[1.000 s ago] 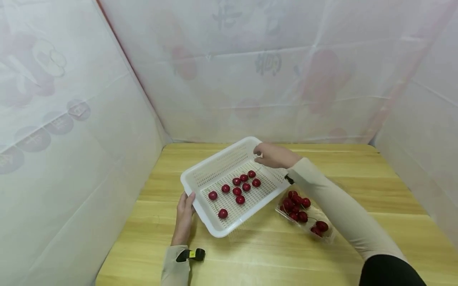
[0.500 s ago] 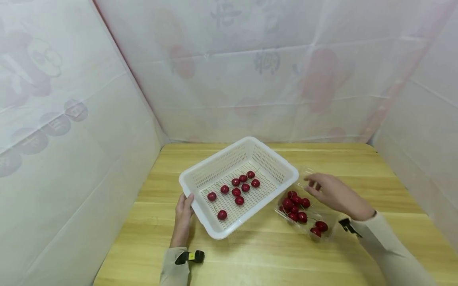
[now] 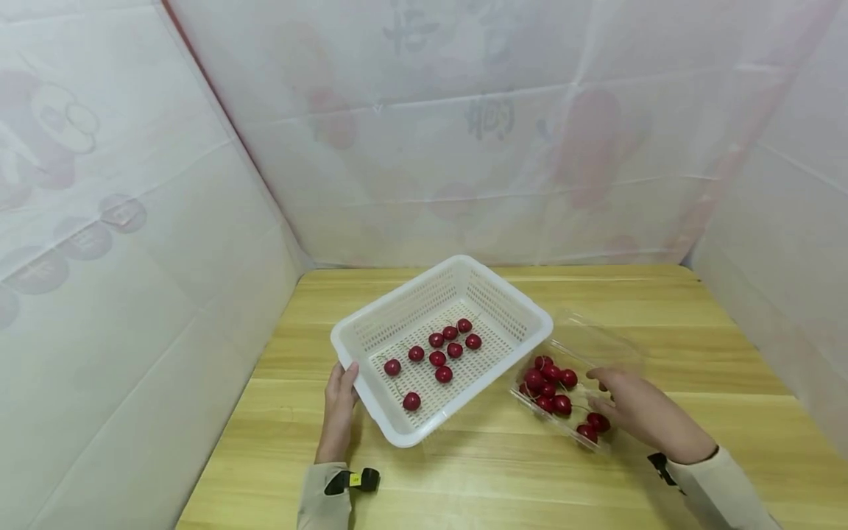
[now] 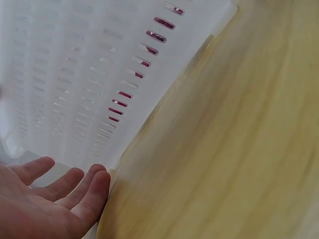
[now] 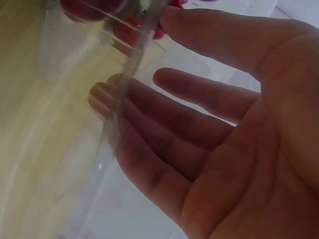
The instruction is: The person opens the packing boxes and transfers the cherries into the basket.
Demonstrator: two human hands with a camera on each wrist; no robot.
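A white plastic basket (image 3: pixel 371 416) sits on the table at an angle, with several red cherries (image 3: pixel 437 358) spread over its slotted floor. My left hand (image 3: pixel 339 412) grips its left corner, thumb over the rim; in the left wrist view the fingers (image 4: pixel 92 194) lie against the outer wall. Right of the basket, a clear plastic box (image 3: pixel 555 419) holds more cherries (image 3: pixel 548 383), mostly bunched at its left end. My right hand (image 3: pixel 639 408) is at the box's right end with thumb and fingers apart, near two cherries. The right wrist view shows its fingers (image 5: pixel 174 119) extended by the clear wall.
The box's clear lid (image 3: pixel 596 335) lies folded back behind it. The basket's right corner overhangs the box's left end. Pale printed sheets (image 3: pixel 450 132) wall off the back and both sides of the wooden table (image 3: pixel 503 478).
My right hand has gone from over the basket's far side, right and down to the box of cherries. The left hand has stayed on the basket's corner.
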